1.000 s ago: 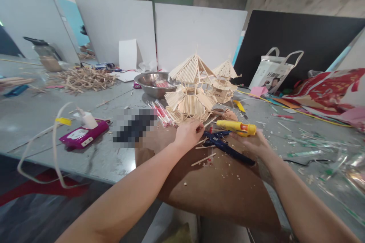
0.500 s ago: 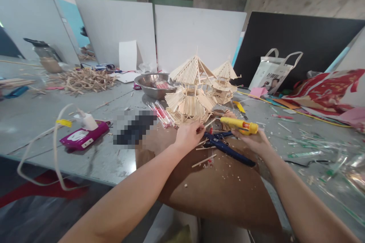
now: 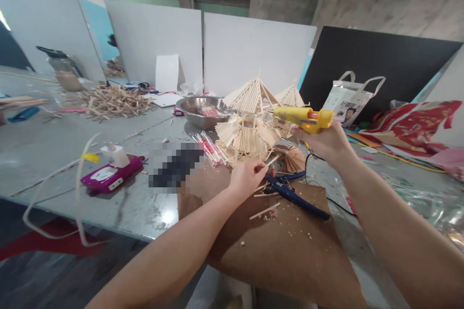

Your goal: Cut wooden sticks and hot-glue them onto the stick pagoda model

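Room: concrete wall [image 3: 416,9] at the back, white panels [image 3: 259,48] from 10 to 12 o'clock, black panel [image 3: 384,65] at 2 — all directions read from the nearer stick tower [image 3: 250,137].
Surface [image 3: 134,207]: grey, littered with scraps; a brown sheet [image 3: 282,260] lies between 5 and 6 o'clock.
Nearer stick tower: upright at the clock's centre, built of thin pale sticks, one roof above another.
Farther stick tower [image 3: 290,95]: at 2 o'clock, partly hidden.
Left hand [image 3: 248,176]: at 6 o'clock, nearly closed, thumb and finger pinching a thin stick [image 3: 272,160] whose free end points toward 2 o'clock.
Right hand [image 3: 322,142]: at 3 o'clock, raised above the surface, wrapped round the handle of a yellow glue gun [image 3: 302,117]; whether the trigger is pressed cannot be told.
Glue gun: nozzle toward 9 o'clock, close to the nearer stick tower's upper roof — touching or not, I cannot tell; a small orange light glows on it.
Pliers [image 3: 299,202]: blue, between 4 and 5 o'clock, handles spread, loose sticks [image 3: 264,211] near them.
Bowl [image 3: 192,115]: metal, at 10 o'clock; wrapped packets [image 3: 208,148] lie at 8.
Farther off: stick heap [image 3: 112,102] at 9, purple power strip [image 3: 112,174] between 8 and 9, handled bag [image 3: 348,96] between 2 and 3.
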Available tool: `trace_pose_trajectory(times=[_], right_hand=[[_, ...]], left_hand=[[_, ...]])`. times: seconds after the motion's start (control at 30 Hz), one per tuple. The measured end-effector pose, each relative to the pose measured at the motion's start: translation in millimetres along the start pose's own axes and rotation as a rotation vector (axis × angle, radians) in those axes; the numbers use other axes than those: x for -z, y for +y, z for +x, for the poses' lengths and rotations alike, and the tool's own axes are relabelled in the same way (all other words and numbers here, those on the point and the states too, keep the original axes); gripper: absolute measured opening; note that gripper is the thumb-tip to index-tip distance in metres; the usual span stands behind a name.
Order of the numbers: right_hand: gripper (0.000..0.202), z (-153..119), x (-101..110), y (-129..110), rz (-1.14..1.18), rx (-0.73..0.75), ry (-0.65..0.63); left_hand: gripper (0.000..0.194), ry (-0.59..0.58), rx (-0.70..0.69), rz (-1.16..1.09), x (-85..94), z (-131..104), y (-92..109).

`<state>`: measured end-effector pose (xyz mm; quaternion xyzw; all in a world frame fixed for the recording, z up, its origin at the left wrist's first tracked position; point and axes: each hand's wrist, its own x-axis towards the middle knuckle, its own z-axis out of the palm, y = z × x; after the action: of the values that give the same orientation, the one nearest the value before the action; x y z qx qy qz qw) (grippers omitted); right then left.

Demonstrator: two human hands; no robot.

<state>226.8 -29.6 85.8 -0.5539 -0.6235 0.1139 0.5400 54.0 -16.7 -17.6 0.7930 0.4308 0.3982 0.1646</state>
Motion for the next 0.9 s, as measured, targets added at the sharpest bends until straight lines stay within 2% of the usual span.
trace_pose_trajectory(times=[0.13,0.2,0.37,0.9], right_hand=[[0.028,10.0,-8.0,-16.1,-0.381,0.036,0.024],[0.028,13.4,-11.3,-19.1,-0.458,0.047,0.022],[0.023,20.0,-17.6,-17.6,-0.439,0.161,0.055],[0.03,21.6,-18.8,-22.6,-0.605,0.082,0.022]], left_hand=[[0.018,0.01,0.009,-0.031,0.6,-0.5,1.1],[0.018,0.008,0.018,-0.036,0.9,-0.5,1.3],[0.018,0.007,0.012,-0.051,2.1,-0.7,2.0],[0.018,0.021,0.029,-0.067,3.2,-0.9,0.9]])
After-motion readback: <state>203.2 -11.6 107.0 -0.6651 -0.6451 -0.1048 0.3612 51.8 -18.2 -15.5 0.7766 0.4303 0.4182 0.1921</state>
